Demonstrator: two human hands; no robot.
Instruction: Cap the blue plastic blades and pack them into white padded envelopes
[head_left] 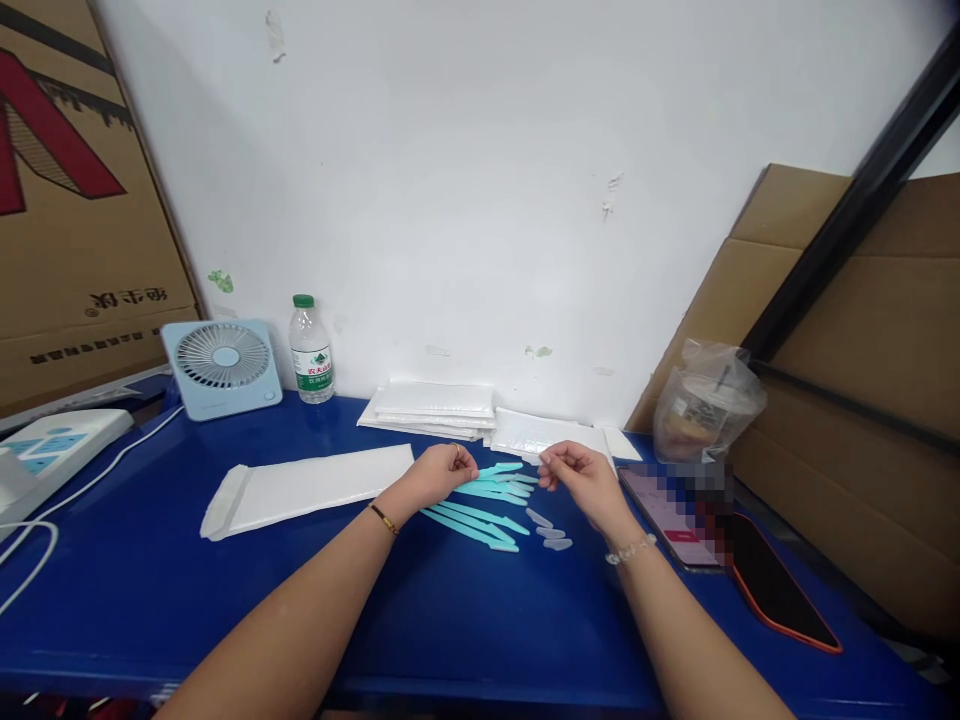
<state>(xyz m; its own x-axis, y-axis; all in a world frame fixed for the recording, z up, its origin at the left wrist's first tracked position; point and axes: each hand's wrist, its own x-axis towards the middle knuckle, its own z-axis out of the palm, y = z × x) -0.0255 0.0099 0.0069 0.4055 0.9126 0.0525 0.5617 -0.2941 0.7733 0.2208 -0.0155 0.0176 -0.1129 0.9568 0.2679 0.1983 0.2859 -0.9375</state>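
My left hand (442,471) is closed in a pinch on one teal plastic stick (501,468), held just above the blue table (225,600). My right hand (577,474) is closed too, its fingertips pinched on a small clear cap (531,460) near the stick's tip. Under my hands lie several more teal sticks (472,522) in a loose pile. Three clear caps (551,531) lie to the right of that pile. A long white padded envelope (307,487) lies flat to the left of my left hand.
A stack of white envelopes (435,408) sits at the wall. A small blue fan (223,365) and a water bottle (312,350) stand at the back left. A phone (667,515), a dark tablet (780,585) and a bagged drink cup (701,410) sit right.
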